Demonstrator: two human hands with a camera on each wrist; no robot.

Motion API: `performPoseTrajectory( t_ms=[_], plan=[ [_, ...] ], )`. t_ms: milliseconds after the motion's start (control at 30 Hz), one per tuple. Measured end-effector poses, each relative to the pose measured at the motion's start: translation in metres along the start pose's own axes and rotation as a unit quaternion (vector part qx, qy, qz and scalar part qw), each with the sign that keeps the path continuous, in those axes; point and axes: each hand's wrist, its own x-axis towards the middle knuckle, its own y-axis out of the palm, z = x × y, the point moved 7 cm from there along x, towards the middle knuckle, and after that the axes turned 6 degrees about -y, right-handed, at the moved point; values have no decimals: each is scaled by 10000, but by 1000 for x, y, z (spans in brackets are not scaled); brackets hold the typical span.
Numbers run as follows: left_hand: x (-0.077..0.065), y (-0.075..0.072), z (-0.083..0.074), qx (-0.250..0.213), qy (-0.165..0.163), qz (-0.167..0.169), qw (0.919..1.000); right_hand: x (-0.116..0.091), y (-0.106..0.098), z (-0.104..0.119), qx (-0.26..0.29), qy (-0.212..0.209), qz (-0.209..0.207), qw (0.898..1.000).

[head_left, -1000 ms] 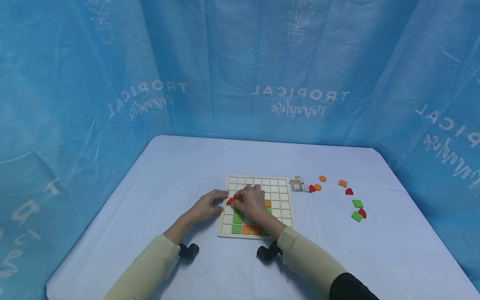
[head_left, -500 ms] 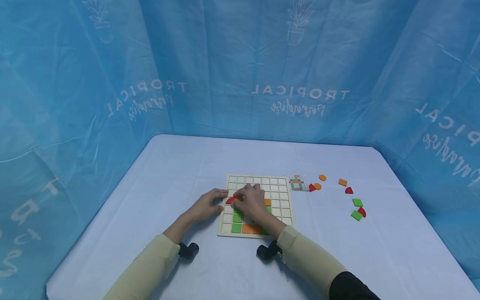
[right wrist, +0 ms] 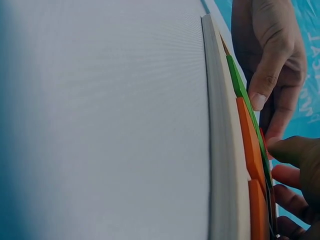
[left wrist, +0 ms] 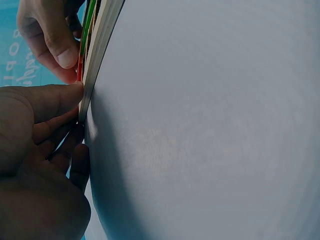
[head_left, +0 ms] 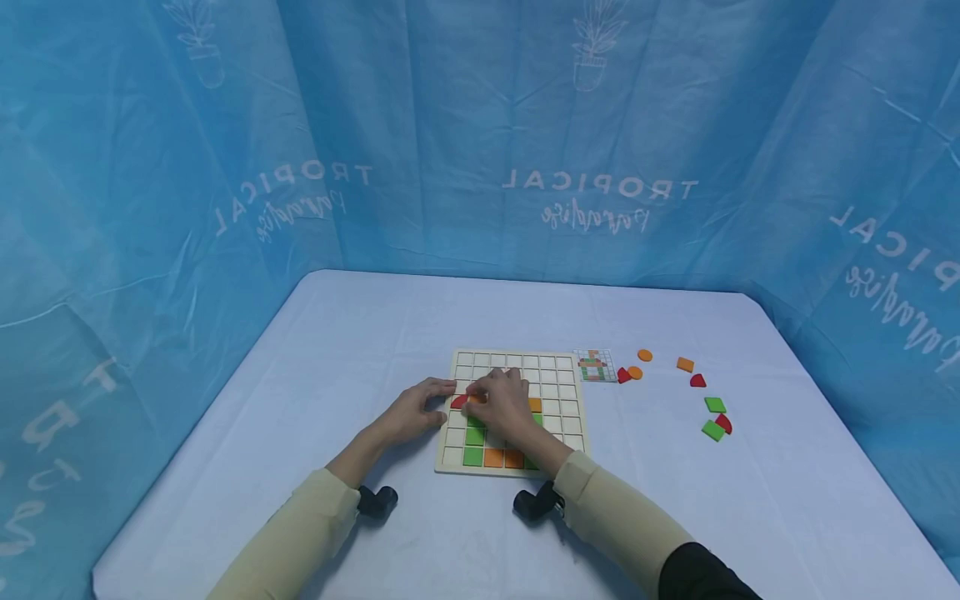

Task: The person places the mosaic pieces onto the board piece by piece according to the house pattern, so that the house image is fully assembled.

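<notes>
A wooden grid board [head_left: 564, 392] lies on the table with flat coloured tiles in its cells. My left hand [head_left: 408, 412] is at the board's left edge, its thumb and fingertips touching the rim. Over the board, my right hand [head_left: 504, 404] has its thumb and index finger bent about an orange tile [head_left: 477, 400], mostly hidden by them. Just left of it lies a red rounded tile [head_left: 459, 402]. Green tiles [head_left: 474, 437] and orange square tiles [head_left: 494, 457] fill nearer cells, partly covered by the right hand and wrist. In the right wrist view, both hands' fingertips come close together.
A small pattern card [head_left: 597, 365] lies beside the board's far right corner. Loose orange discs [head_left: 645, 355], an orange square [head_left: 686, 365], red pieces [head_left: 698, 381] and green tiles [head_left: 715, 405] are scattered to the right. Blue curtains [head_left: 480, 167] surround the white table.
The red rounded tile sits very slightly farther left than a second ago. Both hands keep almost the same place and posture.
</notes>
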Motion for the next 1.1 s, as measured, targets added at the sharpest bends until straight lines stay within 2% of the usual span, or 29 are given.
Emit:
performPoseTrajectory(
  t_ms=[233,400,600,767,1100],
  plan=[
    [0,-1,-1,-60,74,3,10000,-1,-16,-5,205,107,-183,9996],
    [0,-1,0,-88,0,-32,10000,-6,-40,-23,294,238,-500,9980],
    [1,0,1,-87,-61,-74,9999,-19,-72,-60,311,410,-861,9950],
    [1,0,2,-48,-60,-106,9999,-35,-94,-99,118,742,-1023,9919],
    [0,1,3,-79,2,-67,9999,-62,-125,-174,-177,1575,-828,9839]
  ],
)
